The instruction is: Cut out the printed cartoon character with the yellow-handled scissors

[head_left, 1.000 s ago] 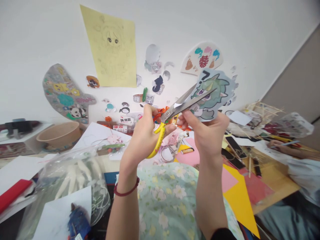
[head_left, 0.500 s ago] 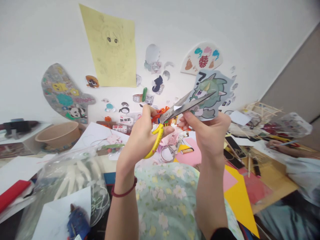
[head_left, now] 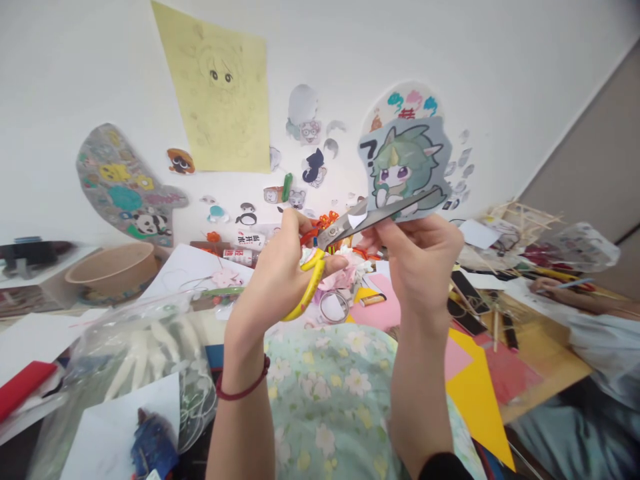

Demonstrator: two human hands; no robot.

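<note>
My left hand (head_left: pixel 280 267) is closed round the yellow handle of a pair of scissors (head_left: pixel 385 217), whose blades point right and slightly up. One blade crosses in front of the lower part of a paper cutout (head_left: pixel 405 160), printed with a green-haired cartoon figure and a question mark on pale blue. Pinched at its lower edge, the cutout is held upright by my right hand (head_left: pixel 420 260). A small white flap of paper (head_left: pixel 357 220) shows beside the blades near the cutout's lower left. The fingertips of my right hand are partly hidden behind the paper.
Pink paper scraps and a roll of tape (head_left: pixel 334 307) lie on the cluttered table. A clay-coloured bowl (head_left: pixel 113 270) stands left, near a plastic bag (head_left: pixel 150 353) of white hand shapes. At right, another person's hand (head_left: pixel 547 285) holds a pen. Cutouts and a yellow drawing (head_left: pixel 220 100) cover the wall.
The cutout has turned to face me more squarely and moved slightly left and up. The scissor blades now lie lower across it. Both hands keep their hold.
</note>
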